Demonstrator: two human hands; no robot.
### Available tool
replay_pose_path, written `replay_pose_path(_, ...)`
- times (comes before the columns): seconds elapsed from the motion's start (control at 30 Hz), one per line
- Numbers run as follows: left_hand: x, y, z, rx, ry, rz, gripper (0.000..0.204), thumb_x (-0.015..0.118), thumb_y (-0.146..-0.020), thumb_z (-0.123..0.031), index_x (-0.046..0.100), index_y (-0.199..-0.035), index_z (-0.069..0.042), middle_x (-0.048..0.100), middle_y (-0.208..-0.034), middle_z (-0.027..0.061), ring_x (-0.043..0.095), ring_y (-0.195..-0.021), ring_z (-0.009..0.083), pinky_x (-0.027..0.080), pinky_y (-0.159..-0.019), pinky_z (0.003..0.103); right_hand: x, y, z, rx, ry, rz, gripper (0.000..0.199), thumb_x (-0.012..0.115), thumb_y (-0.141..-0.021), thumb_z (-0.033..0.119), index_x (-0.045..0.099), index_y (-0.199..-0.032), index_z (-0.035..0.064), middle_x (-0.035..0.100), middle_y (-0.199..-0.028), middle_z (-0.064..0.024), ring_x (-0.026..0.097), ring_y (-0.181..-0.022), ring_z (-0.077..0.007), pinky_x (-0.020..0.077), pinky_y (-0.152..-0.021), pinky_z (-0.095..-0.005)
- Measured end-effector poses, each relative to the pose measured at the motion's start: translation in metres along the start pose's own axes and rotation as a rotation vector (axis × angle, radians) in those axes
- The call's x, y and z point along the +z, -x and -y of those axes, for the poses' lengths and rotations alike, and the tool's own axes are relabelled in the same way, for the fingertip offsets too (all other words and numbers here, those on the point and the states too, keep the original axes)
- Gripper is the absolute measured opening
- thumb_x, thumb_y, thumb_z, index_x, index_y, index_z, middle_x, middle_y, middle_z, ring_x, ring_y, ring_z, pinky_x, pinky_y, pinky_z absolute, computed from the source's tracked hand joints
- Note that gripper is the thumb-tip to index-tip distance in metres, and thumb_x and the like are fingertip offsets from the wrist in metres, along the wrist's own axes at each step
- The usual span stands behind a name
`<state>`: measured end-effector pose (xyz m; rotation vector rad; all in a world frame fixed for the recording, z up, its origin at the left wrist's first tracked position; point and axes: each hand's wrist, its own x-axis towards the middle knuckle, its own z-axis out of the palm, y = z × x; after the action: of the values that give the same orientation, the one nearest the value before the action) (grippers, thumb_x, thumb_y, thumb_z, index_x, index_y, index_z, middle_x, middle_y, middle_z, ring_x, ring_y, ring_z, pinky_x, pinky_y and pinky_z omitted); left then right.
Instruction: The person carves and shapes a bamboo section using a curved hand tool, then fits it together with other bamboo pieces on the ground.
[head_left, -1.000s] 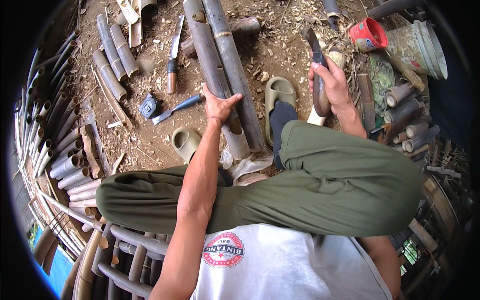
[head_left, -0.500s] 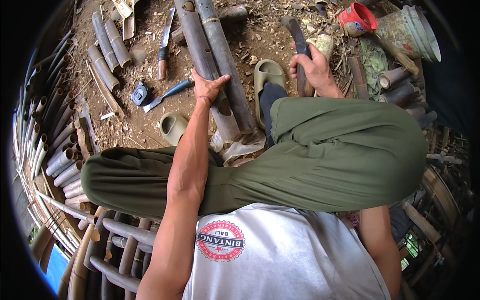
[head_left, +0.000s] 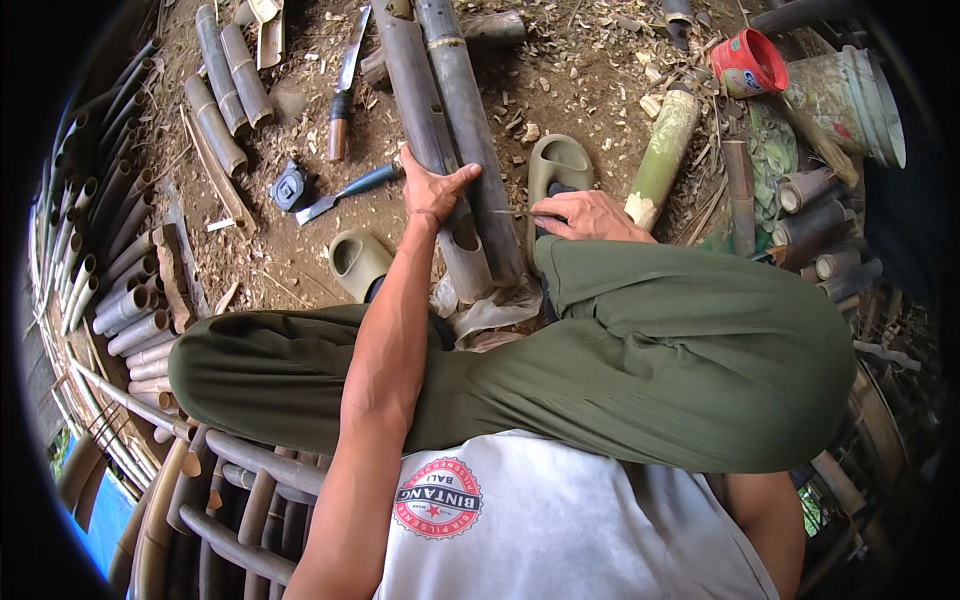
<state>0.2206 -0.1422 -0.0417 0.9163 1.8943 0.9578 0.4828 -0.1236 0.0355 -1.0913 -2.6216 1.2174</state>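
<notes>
Two grey-brown bamboo poles lie side by side in front of me. My left hand [head_left: 436,190] grips the left bamboo pole [head_left: 408,75], its thumb stretched across toward the right pole [head_left: 468,95]. Openings are cut in the left pole, one near its close end. My right hand [head_left: 590,216] is by my knee, palm down, with fingers closed. A thin, narrow thing [head_left: 514,212] reaches from its fingertips to the right pole; its kind cannot be made out. Left of the poles lie a blue-handled chisel [head_left: 362,181], a tape measure [head_left: 289,187] and a knife [head_left: 340,115].
A green bamboo piece [head_left: 667,150] with a pale cut end lies right of my sandal [head_left: 553,165]. Beyond it are a red tub [head_left: 746,66] and a dirty bucket [head_left: 835,100]. Cut bamboo lengths [head_left: 214,125] lie at left, more are stacked [head_left: 135,330] beside my knee.
My right hand has come down and left, toward the poles. The curved billhook it held upright no longer shows plainly. The view has shifted slightly; my left hand keeps its hold.
</notes>
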Motion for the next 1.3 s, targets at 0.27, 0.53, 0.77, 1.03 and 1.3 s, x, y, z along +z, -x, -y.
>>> replay_pose_path(0.27, 0.001, 0.002, -0.004, -0.034, 0.033, 0.013, 0.119, 0.095, -0.056, -0.037, 0.022, -0.147, -0.008, 0.062, -0.121, 0.0248, 0.063, -0.111, 0.0372, 0.050, -0.095, 0.043, 0.014, -0.016, -0.009, -0.012, 0.060, 0.003, 0.019, 0.063, -0.091, 0.027, 0.069, -0.102, 0.0131, 0.068, -0.087, -0.0104, 0.065, -0.081, -0.0339, 0.0517, -0.070, -0.0452)
replay_pose_path(0.53, -0.003, 0.003, -0.007, -0.028, 0.038, 0.014, 0.120, 0.094, -0.058, -0.036, 0.020, -0.148, -0.007, 0.062, -0.120, 0.0259, 0.063, -0.110, 0.0387, 0.050, -0.094, 0.045, 0.006, -0.025, -0.003, 0.020, 0.093, 0.057, 0.017, 0.063, -0.091, 0.027, 0.068, -0.101, 0.0135, 0.067, -0.084, -0.0103, 0.065, -0.078, -0.0345, 0.0511, -0.068, -0.0456)
replay_pose_path(0.77, 0.000, 0.004, -0.010, -0.070, 0.016, 0.015, 0.124, 0.094, -0.058, -0.035, 0.017, -0.151, -0.007, 0.060, -0.123, 0.0278, 0.061, -0.114, 0.0402, 0.049, -0.097, 0.045, -0.005, -0.028, 0.007, 0.034, 0.151, 0.114, 0.019, 0.062, -0.092, 0.028, 0.065, -0.101, 0.0113, 0.067, -0.083, -0.0124, 0.065, -0.078, -0.0362, 0.0510, -0.067, -0.0470)
replay_pose_path(1.03, -0.006, 0.003, -0.017, -0.097, 0.014, 0.014, 0.121, 0.093, -0.060, -0.031, 0.017, -0.151, -0.007, 0.058, -0.127, 0.0279, 0.058, -0.118, 0.0420, 0.046, -0.102, 0.046, -0.051, -0.033, -0.007, 0.091, 0.196, -0.040, 0.021, 0.061, -0.094, 0.028, 0.066, -0.102, 0.0093, 0.069, -0.087, -0.0136, 0.066, -0.080, -0.0380, 0.0534, -0.067, -0.0449)
replay_pose_path(1.3, -0.005, 0.005, -0.024, -0.116, 0.045, 0.039, 0.122, 0.093, -0.060, -0.038, 0.017, -0.151, -0.009, 0.059, -0.126, 0.0267, 0.060, -0.115, 0.0378, 0.049, -0.098, 0.044, -0.055, -0.115, -0.021, 0.034, 0.148, -0.167, 0.028, 0.061, -0.094, 0.035, 0.070, -0.107, 0.0110, 0.071, -0.095, -0.0129, 0.068, -0.084, -0.0359, 0.0557, -0.071, -0.0423)
